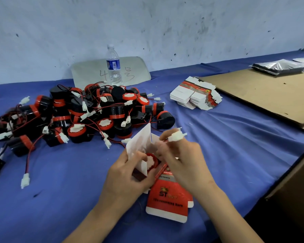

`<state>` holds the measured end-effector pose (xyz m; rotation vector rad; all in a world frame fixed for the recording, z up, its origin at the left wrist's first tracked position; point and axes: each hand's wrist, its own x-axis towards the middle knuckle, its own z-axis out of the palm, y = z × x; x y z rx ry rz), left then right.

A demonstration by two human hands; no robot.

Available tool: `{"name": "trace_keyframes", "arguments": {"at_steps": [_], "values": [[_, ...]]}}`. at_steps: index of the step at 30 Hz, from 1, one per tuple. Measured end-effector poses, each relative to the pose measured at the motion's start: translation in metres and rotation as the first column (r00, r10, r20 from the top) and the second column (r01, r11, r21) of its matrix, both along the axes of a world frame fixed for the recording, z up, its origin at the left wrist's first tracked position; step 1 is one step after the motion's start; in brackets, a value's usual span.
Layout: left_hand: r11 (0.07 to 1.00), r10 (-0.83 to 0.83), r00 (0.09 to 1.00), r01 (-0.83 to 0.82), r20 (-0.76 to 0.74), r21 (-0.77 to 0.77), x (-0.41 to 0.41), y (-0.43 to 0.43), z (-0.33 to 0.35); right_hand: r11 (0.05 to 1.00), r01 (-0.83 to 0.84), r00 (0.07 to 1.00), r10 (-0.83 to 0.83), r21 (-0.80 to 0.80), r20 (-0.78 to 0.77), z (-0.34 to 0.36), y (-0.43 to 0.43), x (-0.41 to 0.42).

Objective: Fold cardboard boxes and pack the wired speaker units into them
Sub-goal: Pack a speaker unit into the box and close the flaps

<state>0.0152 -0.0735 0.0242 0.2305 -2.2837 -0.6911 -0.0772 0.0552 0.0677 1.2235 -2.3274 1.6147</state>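
Blue-cloth table (235, 146), near edge: we load one.
L hand (130, 174) grips red-white cardboard box (167, 197); R hand (184, 163) pinches white plastic connector (176, 137); we'd tuck it beside red-rimmed round speaker (151, 161).

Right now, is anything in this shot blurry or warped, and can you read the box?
Head view: motion blur smears the right hand and the white connector it pinches; the left hand gripping the box is sharper; the wide lens bows the far edge of the table; light is flat, without glare; on the box only the large ST reads.
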Motion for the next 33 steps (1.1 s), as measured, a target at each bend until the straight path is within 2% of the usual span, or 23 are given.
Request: {"name": "trace_keyframes", "arguments": {"at_steps": [3,5,8,10,12,14,16,19,21,25,27,33], "values": [[0.999,-0.029,0.998,0.028,0.050,0.019,0.003,-0.001,0.001,0.961,0.137,0.990,-0.128,-0.242,0.053,0.004,0.005,-0.007],[0.999,-0.036,0.997,0.034,0.065,0.023,0.004,-0.001,0.001,0.898,0.137,0.986,-0.082,-0.418,0.147,0.007,0.007,-0.007],[1.000,-0.022,0.997,0.022,0.080,0.011,0.004,-0.001,0.001,0.748,0.140,0.970,0.029,-0.649,0.242,0.010,0.007,-0.003],[1.000,-0.018,0.996,0.018,0.085,0.003,0.004,-0.001,0.000,0.697,0.118,0.978,0.043,-0.708,0.205,0.009,0.004,0.000],[1.000,-0.017,0.996,0.017,0.084,0.004,0.004,0.000,0.000,0.684,0.089,0.982,0.061,-0.724,0.178,0.006,0.001,0.003],[1.000,-0.015,0.996,0.015,0.087,0.005,0.004,0.000,0.000,0.719,0.069,0.986,0.056,-0.691,0.156,0.002,-0.002,0.004],[1.000,-0.029,0.995,0.028,0.096,0.011,0.004,0.000,0.000,0.814,0.056,0.995,0.003,-0.578,0.100,-0.004,-0.003,0.002],[0.997,-0.071,0.994,0.069,0.087,0.034,0.004,0.001,0.003,0.944,0.075,0.984,-0.121,-0.321,-0.127,-0.013,-0.007,-0.003],[0.992,-0.094,0.993,0.087,0.068,0.096,0.005,0.003,0.006,0.975,0.093,0.961,-0.141,-0.203,-0.238,-0.017,-0.009,-0.005],[0.983,-0.122,0.992,0.116,0.032,0.144,0.006,0.004,0.008,0.994,0.110,0.960,-0.107,-0.002,-0.260,-0.022,-0.013,-0.007],[0.982,-0.132,0.991,0.127,0.027,0.140,0.006,0.004,0.008,0.989,0.146,0.948,-0.134,0.022,-0.290,-0.025,-0.013,-0.009],[0.992,-0.093,0.995,0.089,0.041,0.085,0.004,0.002,0.002,0.969,0.242,0.901,-0.240,-0.042,-0.361,-0.029,-0.015,-0.012]]}}
